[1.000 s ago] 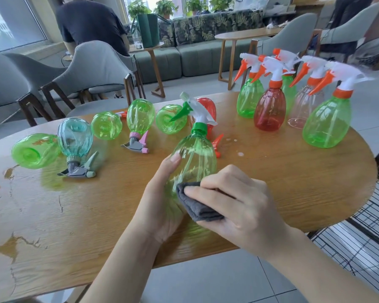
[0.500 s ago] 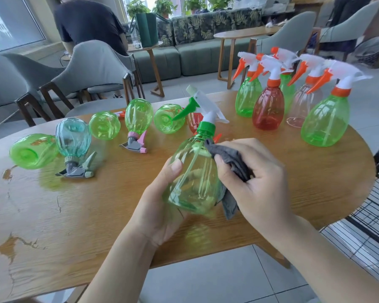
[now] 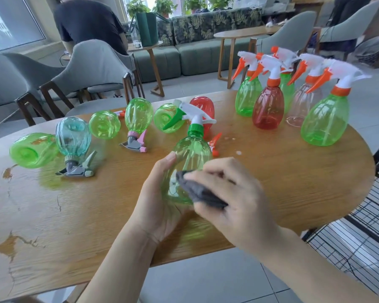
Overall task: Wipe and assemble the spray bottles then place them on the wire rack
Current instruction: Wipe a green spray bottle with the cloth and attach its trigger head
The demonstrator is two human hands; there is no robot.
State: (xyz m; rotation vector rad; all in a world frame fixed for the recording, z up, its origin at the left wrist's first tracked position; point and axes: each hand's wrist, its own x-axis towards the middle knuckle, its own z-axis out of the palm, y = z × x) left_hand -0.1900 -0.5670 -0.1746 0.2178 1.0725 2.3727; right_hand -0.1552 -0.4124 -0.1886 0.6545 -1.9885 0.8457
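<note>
My left hand (image 3: 157,200) grips the lower body of a green spray bottle (image 3: 193,152) with a green and white trigger head, held upright above the wooden table (image 3: 293,184). My right hand (image 3: 234,197) pinches a grey cloth (image 3: 198,191) and presses it against the bottle's lower right side. Several assembled bottles with orange triggers stand at the back right, among them a red bottle (image 3: 268,109) and a big green bottle (image 3: 325,120). Loose bottles lie at the left: a teal bottle (image 3: 72,136) upside down on its trigger and several green ones.
A black wire rack (image 3: 363,235) stands at the table's right edge. Grey chairs (image 3: 96,68) line the far side. A person in a dark shirt sits beyond them. Water stains mark the table's left part.
My right hand has slid the cloth from the bottle's neck down to its lower side, after rising there from the base. The bottle has tipped back upright.
</note>
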